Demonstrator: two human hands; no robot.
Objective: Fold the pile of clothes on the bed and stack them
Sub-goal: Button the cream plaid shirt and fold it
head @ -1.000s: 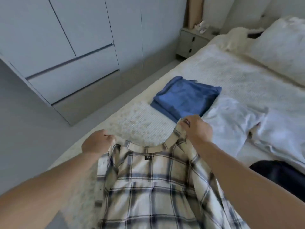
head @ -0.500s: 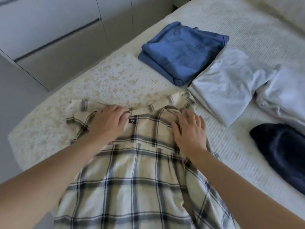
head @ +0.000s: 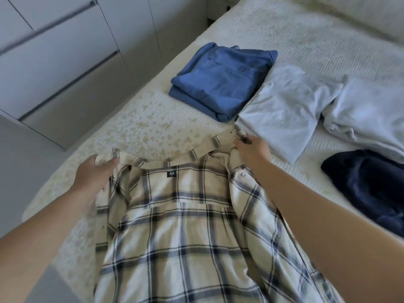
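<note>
**Two hands hold a checked shirt by its collar**

On the far left stands a gray wardrobe (head: 65,68) with long dark lines between its doors. Next to it is the bed (head: 295,31), covered in a pale bumpy blanket.

The left hand (head: 94,171) is at the left end of the collar. Its fingers (head: 107,164) curl around the cloth there and grip it. The checked shirt (head: 185,237) lies open on the near part of the bed, inside up, with a small dark tag (head: 171,174) just under the collar. The shirt is cream with dark blue and gray lines.

The right hand (head: 251,149) pinches the right end of the collar, just beside a pale folded top.

Farther up the bed sits a folded blue piece of clothing (head: 223,79), neat and flat. Touching its right side is the pale folded top (head: 282,110). Right of that lies another pale piece (head: 369,114), loose and crumpled. Below it, at the right edge, is a dark blue fluffy heap (head: 371,186), not folded.
</note>
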